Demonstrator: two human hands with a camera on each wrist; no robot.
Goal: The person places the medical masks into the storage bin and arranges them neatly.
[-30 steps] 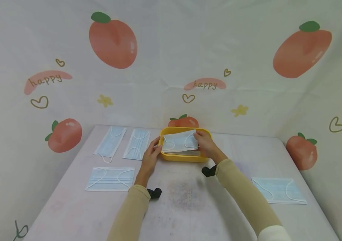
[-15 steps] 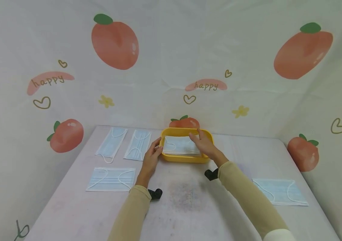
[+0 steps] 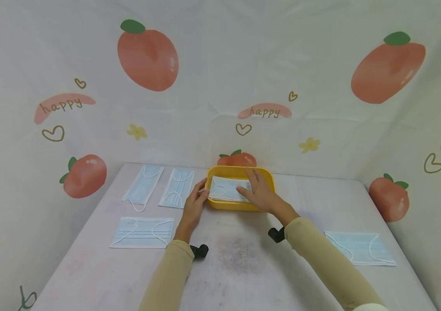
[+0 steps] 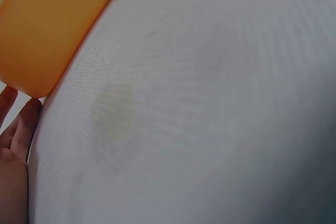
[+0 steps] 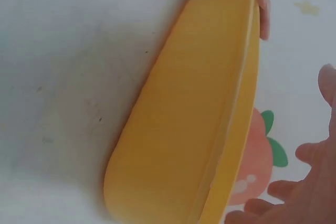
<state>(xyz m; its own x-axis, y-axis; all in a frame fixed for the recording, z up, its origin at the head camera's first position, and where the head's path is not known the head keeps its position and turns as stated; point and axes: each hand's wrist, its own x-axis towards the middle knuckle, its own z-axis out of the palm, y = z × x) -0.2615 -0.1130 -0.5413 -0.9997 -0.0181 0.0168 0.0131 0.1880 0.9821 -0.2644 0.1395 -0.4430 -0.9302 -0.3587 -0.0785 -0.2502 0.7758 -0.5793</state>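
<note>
At head-view centre, we see the pale-blue rectangular mask stack (image 3: 226,190) partly hidden behind the bare right hand (image 3: 262,195).

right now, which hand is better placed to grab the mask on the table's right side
Likely the right hand: it is over the yellow tray, fingers spread and holding nothing, and the lone mask lies to its right. The left hand is farther off and touches the tray's left end.

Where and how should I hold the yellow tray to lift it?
Probably grip the yellow tray by its rim at both short ends, coming from left and right: it's elongated sideways, open side up, and the left hand holds its left end.
</note>
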